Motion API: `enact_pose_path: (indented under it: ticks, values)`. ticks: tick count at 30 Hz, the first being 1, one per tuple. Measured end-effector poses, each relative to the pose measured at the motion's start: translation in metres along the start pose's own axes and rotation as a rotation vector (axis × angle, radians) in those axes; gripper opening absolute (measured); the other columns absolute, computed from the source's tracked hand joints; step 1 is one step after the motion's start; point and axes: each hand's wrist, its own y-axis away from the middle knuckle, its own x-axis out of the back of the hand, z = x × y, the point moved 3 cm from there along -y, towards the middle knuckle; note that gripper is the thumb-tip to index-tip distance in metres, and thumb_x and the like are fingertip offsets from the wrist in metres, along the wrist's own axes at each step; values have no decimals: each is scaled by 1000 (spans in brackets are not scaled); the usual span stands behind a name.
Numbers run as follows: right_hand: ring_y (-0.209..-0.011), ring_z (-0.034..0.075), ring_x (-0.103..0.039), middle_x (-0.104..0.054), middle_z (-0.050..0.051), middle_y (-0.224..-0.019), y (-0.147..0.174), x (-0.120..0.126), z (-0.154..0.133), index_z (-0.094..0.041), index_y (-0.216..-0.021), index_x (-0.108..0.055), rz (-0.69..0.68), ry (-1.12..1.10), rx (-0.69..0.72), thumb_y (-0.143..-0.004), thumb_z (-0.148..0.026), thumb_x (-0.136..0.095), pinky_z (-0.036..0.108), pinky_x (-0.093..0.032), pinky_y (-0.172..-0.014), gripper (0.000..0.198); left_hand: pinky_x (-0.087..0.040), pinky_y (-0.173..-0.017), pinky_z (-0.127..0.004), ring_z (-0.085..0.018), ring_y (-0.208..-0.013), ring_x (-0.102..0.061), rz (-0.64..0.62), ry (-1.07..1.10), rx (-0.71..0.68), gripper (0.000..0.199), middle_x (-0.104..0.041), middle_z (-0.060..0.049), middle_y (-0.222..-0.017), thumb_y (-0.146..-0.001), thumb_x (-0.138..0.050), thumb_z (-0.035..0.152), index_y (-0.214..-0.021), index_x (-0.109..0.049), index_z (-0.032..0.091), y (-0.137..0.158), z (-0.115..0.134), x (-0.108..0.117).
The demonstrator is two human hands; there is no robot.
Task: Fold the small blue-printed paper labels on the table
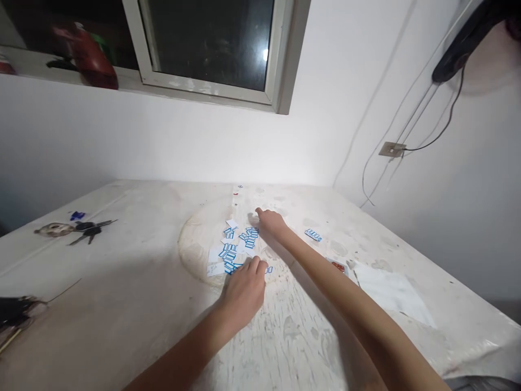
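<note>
Small white paper cutouts with blue outlines (228, 251) lie in a loose pile mid-table, some overlapping. My left hand (246, 285) rests at the near edge of this pile, its fingers curled and pressed together. A piece with blue rectangles (268, 270) shows just right of its fingertips; what the fingers grip is hidden. Beyond the pile, my right hand (272, 221) reaches over the table with fingers bent in and the tip pointing left. Anything inside it is too small to make out. One more blue-outlined cutout (313, 235) lies apart on the right.
Keys with a tag (87, 228) and a blue scrap (77, 215) lie at left, near a dark object (16, 310). At right are a white sheet (393, 290) and a small reddish picture (337, 266). A wall with a window (207, 89) stands behind the table.
</note>
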Motion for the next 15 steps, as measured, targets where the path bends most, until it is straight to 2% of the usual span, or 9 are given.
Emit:
enact_pose_path:
  ticks: [4,6,8,10,12,15]
  values:
    - [-79,15,-63,-64,9,-98,32,9,11,-16,-118,-44,91,-262,53,-85,-12,-40,25,-47,-66,34,-42,-68,-30,-17,-83,-54,19,114,28,24,-54,-5,-97,-86,-31,13,-102,-47,20,-2,-3,1]
    - [-66,11,-62,-65,6,-89,53,13,15,-14,-106,-51,68,-458,98,-85,-17,-42,23,-48,-59,24,-41,-68,-29,-16,-83,-55,30,172,39,22,-55,-4,-97,-87,-32,17,-101,-48,21,-3,-4,1]
    - [-58,10,-59,-64,4,-77,75,19,20,-12,-91,-57,37,-866,124,-79,-23,-52,24,-48,-57,17,-41,-69,-28,-16,-84,-55,37,230,64,20,-56,-3,-98,-87,-34,21,-101,-48,22,-3,-6,0]
    - [-51,9,-53,-59,0,-64,95,26,22,-14,-82,-61,-54,-1036,159,-74,-27,-59,25,-46,-55,16,-41,-70,-28,-16,-87,-56,45,280,87,19,-57,-2,-100,-87,-37,24,-101,-48,22,-3,-8,-1]
    - [-48,9,-50,-55,-2,-57,112,29,20,-16,-80,-63,-201,-1007,206,-75,-29,-57,24,-42,-50,16,-41,-70,-28,-16,-88,-56,45,316,95,18,-57,-2,-101,-86,-39,26,-101,-49,22,-4,-10,-2]
    - [-49,9,-48,-54,-2,-58,126,30,12,-18,-80,-65,-223,-826,269,-77,-18,-48,23,-38,-49,17,-41,-67,-27,-16,-84,-56,30,332,91,17,-57,-1,-97,-83,-45,30,-97,-50,21,-4,-10,-2]
